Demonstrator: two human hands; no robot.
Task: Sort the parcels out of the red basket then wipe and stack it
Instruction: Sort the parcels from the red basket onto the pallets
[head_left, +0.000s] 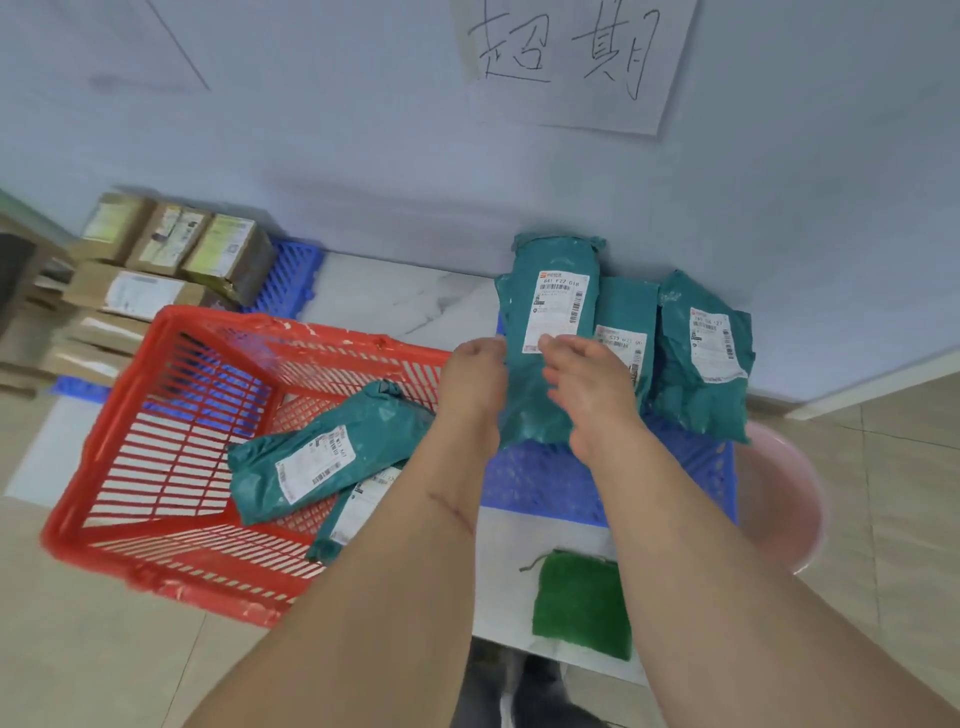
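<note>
1. Red basket (156, 441) — it sits on the floor at our left in the head view, tilted, with two teal parcels left inside: the top parcel (306, 467) lies across the mesh bottom, and the lower parcel (358, 509) is half hidden under it and under our left forearm.
2. We're mid-sort. Both hands are on the standing parcel (550, 332), propping it upright against the wall on the blue pallet (545, 483). The left hand (475, 379) is curled at the parcel's left edge; the right hand (592, 384) lies loosely spread across its front. How firmly either grips, we cannot tell.
3. Two more parcels lean just beside it: the middle parcel (623, 338) touching it, the right-hand parcel (701, 358) at the end of the row.
4. Next, we judge — let go once it leans steady, then reach left over the basket's rim for the top parcel.
5. Room: the pallet's front strip is bare. The green cloth (582, 603) waits near our feet, and a pink basin (779, 499) crowds the pallet's right edge.
</note>
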